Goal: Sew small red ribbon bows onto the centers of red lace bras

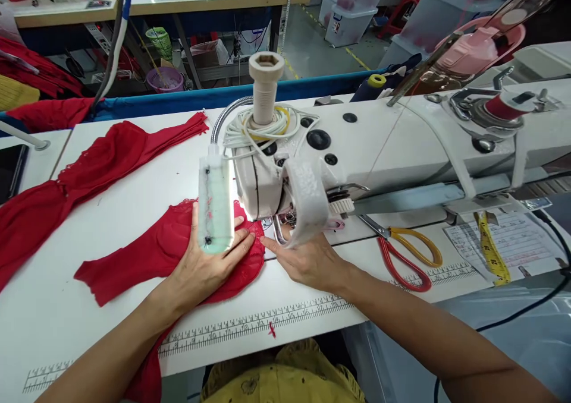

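A red lace-edged bra piece (pixel 147 242) lies on the white sewing table, its rounded cup end beneath the head of a white sewing machine (pixel 263 183). My left hand (pixel 209 266) rests flat on the cup, fingers stretched toward the needle area and partly covered by a lit, pale green lamp (pixel 216 204). At the cup's right edge is my right hand (pixel 312 263), one fingertip touching the fabric and the digits apart. The machine's white guard (pixel 306 201) hides its other fingers. The needle itself cannot be made out.
More red bra pieces (pixel 107 153) stretch across the table's left side. Scissors (pixel 405 248) with red and yellow handles lie right of my right hand. Beyond them are a written sheet (pixel 526 242) and a yellow measuring tape (pixel 493 254). A printed ruler (pixel 250 326) runs along the front edge.
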`<state>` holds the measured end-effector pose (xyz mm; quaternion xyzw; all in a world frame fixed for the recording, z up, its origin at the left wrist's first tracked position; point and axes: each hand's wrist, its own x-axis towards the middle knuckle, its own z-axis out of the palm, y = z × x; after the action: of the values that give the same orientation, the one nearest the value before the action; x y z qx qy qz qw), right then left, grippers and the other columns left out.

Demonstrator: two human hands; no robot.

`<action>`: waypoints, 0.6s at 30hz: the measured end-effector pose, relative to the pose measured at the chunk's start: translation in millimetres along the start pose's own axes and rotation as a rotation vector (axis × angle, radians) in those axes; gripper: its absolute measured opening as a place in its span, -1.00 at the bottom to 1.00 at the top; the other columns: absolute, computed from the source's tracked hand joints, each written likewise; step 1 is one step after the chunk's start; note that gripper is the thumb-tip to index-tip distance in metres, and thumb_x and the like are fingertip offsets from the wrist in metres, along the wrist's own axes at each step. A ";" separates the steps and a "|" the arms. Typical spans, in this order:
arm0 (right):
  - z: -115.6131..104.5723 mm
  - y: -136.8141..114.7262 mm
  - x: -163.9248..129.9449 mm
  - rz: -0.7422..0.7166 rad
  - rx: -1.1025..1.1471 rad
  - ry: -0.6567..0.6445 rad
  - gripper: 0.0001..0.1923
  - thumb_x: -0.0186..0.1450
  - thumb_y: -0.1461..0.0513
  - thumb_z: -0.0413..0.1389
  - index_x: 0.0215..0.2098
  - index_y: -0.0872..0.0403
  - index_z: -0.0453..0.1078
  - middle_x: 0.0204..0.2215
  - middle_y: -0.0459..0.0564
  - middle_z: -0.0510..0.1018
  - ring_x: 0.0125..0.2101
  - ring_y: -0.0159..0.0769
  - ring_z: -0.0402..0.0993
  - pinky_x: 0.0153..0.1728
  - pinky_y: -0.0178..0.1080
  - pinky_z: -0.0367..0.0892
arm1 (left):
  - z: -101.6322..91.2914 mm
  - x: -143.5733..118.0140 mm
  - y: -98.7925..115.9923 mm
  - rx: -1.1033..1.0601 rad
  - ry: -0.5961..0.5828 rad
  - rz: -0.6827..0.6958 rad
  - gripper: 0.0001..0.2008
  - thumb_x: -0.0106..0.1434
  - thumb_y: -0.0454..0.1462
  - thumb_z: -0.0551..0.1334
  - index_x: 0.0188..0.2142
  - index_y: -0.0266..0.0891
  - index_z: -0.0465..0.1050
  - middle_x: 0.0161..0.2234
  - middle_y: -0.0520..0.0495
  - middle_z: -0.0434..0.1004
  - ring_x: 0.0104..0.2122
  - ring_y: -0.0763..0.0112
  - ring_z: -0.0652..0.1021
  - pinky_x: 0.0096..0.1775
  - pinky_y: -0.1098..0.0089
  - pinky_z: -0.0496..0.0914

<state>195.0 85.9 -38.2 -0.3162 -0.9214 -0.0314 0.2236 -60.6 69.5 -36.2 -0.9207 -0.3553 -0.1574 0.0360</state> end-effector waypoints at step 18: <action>-44.9 22.7 -26.9 0.357 -0.234 -0.104 -0.79 0.40 0.26 0.08 -0.06 0.09 0.51 -0.18 0.09 0.56 -0.17 -0.15 0.42 -0.16 -0.15 0.24 | -7.2 6.5 6.6 0.022 0.006 0.046 -0.51 0.31 -0.53 0.10 0.15 -0.12 0.44 0.04 -0.17 0.57 0.17 0.00 0.45 0.16 -0.41 0.18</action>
<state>245.0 79.7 -11.4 -0.4994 -0.8511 -0.0817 0.1397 -53.6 67.6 -27.0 -0.9278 -0.3355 -0.1553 0.0507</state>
